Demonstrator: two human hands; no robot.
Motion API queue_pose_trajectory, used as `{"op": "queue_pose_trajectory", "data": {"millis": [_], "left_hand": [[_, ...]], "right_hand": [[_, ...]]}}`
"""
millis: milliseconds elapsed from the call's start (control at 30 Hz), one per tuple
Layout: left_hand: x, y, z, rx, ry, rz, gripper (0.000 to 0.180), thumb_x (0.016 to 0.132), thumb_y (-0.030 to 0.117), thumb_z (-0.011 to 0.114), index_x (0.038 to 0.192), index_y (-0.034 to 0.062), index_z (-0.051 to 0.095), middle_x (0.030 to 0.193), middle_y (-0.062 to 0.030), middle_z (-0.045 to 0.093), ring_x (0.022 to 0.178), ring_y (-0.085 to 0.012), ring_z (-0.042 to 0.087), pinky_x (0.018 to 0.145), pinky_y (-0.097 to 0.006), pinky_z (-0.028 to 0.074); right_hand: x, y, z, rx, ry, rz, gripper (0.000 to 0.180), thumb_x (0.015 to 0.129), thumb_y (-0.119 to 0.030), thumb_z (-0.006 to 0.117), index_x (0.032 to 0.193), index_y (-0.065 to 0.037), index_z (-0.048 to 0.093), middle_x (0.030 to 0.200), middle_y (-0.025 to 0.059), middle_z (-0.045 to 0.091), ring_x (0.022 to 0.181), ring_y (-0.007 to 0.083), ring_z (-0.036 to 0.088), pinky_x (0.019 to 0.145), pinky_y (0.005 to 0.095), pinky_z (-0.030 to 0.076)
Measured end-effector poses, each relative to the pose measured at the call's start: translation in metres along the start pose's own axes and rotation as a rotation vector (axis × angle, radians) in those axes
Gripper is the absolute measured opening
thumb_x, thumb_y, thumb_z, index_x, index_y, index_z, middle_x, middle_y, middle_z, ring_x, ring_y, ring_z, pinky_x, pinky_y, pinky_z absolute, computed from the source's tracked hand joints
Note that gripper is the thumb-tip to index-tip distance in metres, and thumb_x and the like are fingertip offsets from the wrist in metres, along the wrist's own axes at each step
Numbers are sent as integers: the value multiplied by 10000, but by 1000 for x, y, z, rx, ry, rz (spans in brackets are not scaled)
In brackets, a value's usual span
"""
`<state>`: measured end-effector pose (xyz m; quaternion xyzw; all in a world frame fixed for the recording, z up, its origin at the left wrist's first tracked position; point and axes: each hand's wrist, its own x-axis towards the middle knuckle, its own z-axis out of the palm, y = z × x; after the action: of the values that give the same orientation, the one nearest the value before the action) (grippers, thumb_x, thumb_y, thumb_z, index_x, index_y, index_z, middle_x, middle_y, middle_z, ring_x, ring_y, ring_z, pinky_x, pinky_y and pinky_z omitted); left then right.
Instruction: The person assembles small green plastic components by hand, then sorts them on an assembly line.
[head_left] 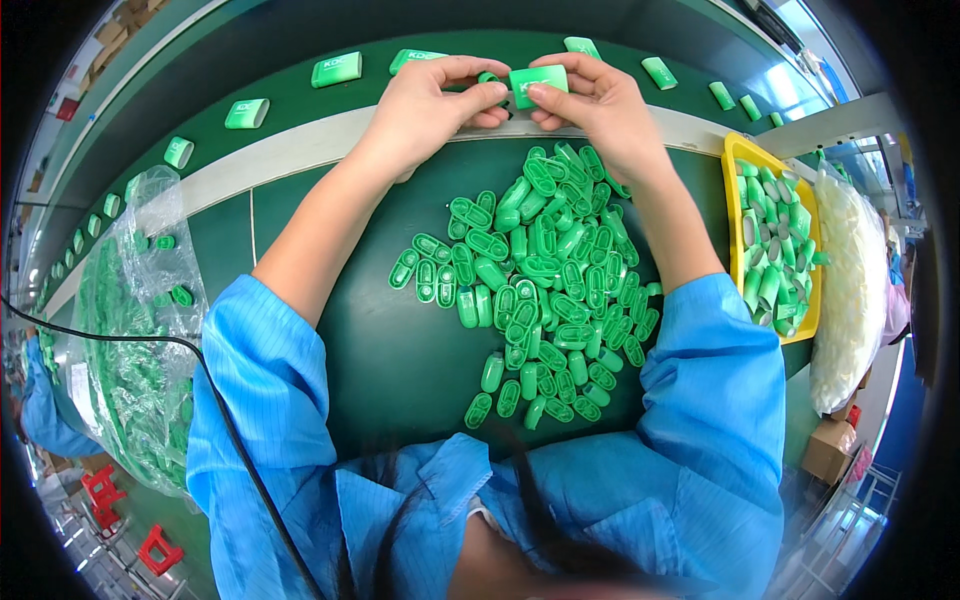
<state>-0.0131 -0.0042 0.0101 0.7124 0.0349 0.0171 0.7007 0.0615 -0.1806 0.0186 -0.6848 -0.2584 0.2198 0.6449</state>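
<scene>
While our left hand (425, 108) pinches a small green part (488, 78) and our right hand (612, 108) grips a green sleeve (524, 86) over the pale rail (330, 145), loads of oval green shells (545, 270) clutter our dark counter (365, 390); red stools (160, 550) stand lower left.

Dark green bench (370, 350), with a messy heap of green plastic caps (540, 265) on the near side of the hands. Clear plastic bag (130, 270) out left of the left hand (415, 110), yellow tray (735, 225) right of the right hand (620, 118). Past both, green sleeves (336, 69) dot a green belt (300, 115).
</scene>
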Motion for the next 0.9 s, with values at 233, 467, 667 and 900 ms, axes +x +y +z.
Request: {"op": "queue_pose_trajectory", "data": {"millis": [233,467,667,900], "left_hand": [[-5,-4,-4,-209,-63,7,357,818,124,623,1118,-51,542,905,-69,619,827,-110,611,769,-210,488],[-6,-3,0,44,31,97,323,797,179,651,1053,-14,611,858,-69,657,747,-98,615,678,-218,498],[-6,-6,-5,284,73,250,301,775,165,663,1019,-7,628,844,-112,672,756,-118,634,698,-236,499],[-12,2,1,516,118,374,283,782,174,637,998,-8,629,793,-162,658,704,-216,654,684,-273,498]], "right_hand": [[-2,2,11,87,31,31,332,802,-51,622,1097,43,503,962,120,618,777,146,624,690,237,525],[-4,5,6,89,-7,-46,316,791,-39,630,1079,38,525,940,116,626,778,141,620,717,241,516],[-5,3,9,35,-4,-68,295,770,2,633,1050,33,544,938,116,629,833,155,624,755,258,519],[-6,5,5,-47,-4,-132,305,767,6,635,1056,38,546,935,115,631,828,146,623,756,250,516]]}}
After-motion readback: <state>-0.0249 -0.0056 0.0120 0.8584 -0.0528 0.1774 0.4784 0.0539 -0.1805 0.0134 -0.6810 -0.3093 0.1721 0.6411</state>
